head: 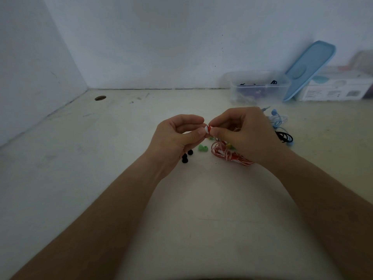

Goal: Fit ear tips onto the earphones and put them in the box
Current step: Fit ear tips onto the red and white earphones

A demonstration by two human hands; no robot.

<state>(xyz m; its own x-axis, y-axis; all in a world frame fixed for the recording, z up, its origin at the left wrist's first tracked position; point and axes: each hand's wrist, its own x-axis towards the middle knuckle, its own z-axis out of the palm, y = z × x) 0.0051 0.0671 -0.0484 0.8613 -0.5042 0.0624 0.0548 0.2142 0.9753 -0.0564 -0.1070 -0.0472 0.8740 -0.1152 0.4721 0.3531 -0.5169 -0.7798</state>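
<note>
left hand (177, 136) | right hand (242, 134) | both pinch red-white earbud (208, 129) between them

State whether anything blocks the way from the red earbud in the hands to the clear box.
Nothing visible does. The left hand and right hand pinch the red earbud; the clear box stands open, its blue lid leaning beside it.

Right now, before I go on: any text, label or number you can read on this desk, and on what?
White carton: print and small dark blocks on its front, all too blurred to read.
Clear box, blue lid: no text shows.
White ear tip in the left hand, red earphone in the right hand: no markings show.
</note>
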